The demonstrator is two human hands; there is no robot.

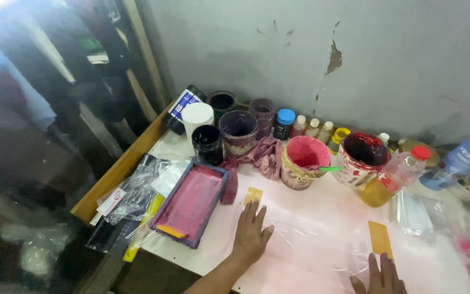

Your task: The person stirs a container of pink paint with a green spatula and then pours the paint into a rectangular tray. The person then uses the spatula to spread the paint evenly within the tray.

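My left hand (251, 234) lies flat, fingers spread, on a clear plastic sheet (311, 245) on the white tabletop (289, 202). Its fingertips press the near end of a short strip of tan tape (253, 195). My right hand (381, 276) rests at the bottom edge, fingertips touching the lower end of a second tan tape strip (380, 237) on the same sheet. Neither hand grips anything.
A small screen-printing frame with pink ink (191, 202) lies left of my left hand. Behind stand a pink-stained rag (261, 155), a pink paint tub (303, 161), a dark red tub (363, 154), several jars and small bottles, a plastic bottle with yellow liquid (393, 178), and plastic bags (137, 190).
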